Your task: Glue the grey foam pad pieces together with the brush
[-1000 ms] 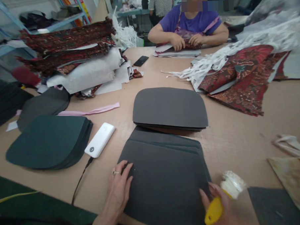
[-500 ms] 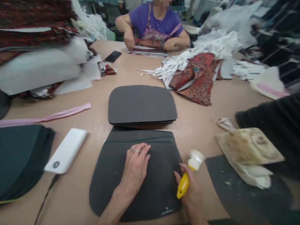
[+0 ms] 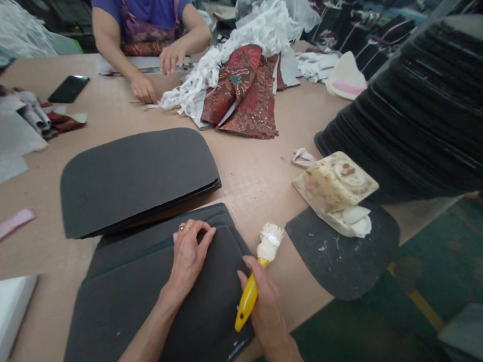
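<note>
A stack of black sheets lies in front of me, their upper edges stepped. My left hand, with a ring on one finger, rests over the top sheet's upper edge. Its fingers are curled and its thumb and index finger come together at that edge. In my right hand is a yellow-handled brush, its pale bristles pointing away from me and clogged with white matter. The same hand's thumb and finger reach the right edge of the black sheets.
Beyond lies another pile of dark rounded panels. A stained cream container sits on a black sheet at right, beside a tall black stack. Patterned red fabric and a phone lie farther off. A co-worker sits opposite.
My view has swung to the right. My left hand has gone from lying on the sheet to curling at its upper edge. The brush stays in my right hand. The co-worker's hands have shifted.
</note>
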